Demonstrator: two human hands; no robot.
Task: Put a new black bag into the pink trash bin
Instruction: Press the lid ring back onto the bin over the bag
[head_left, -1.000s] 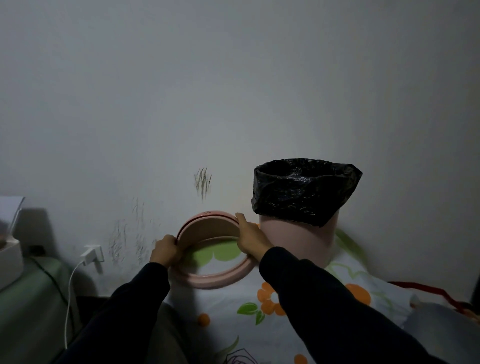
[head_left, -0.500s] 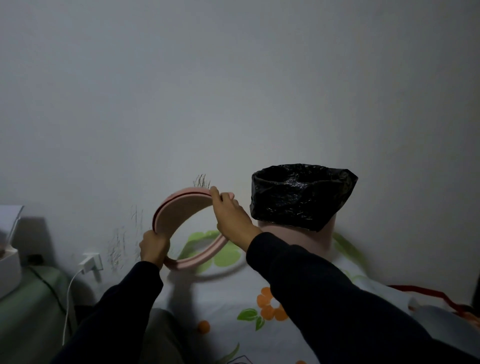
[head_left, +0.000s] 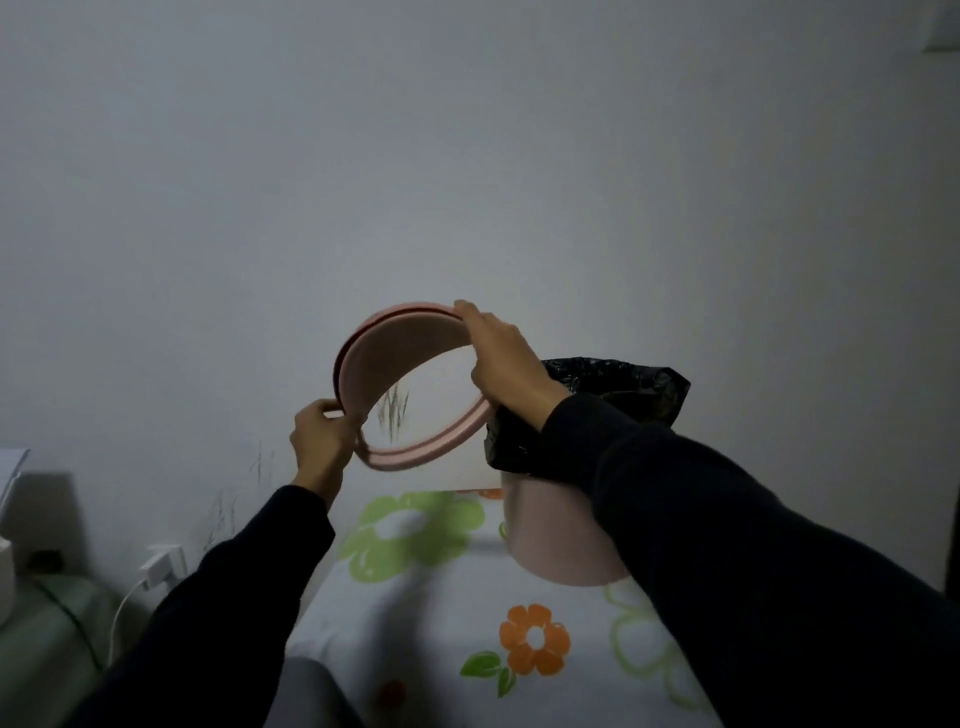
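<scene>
The pink trash bin (head_left: 550, 540) stands on a flowered sheet, partly behind my right sleeve. A black bag (head_left: 623, 395) lines it, its edge folded down over the bin's mouth. I hold the bin's pink ring (head_left: 395, 348) tilted in the air, just left of the bin and a little above its mouth. My left hand (head_left: 322, 441) grips the ring's lower left side. My right hand (head_left: 498, 358) grips its upper right side, in front of the bag.
The flowered sheet (head_left: 415, 613) covers the bed below. A white wall (head_left: 467, 156) with dark scuff marks rises behind. A white charger (head_left: 161, 564) with its cable sits at lower left, next to a greenish surface (head_left: 47, 639) and a white box (head_left: 8, 566).
Both hands have lifted the pink ring off the sheet and carried it up and to the right, close to the bagged bin.
</scene>
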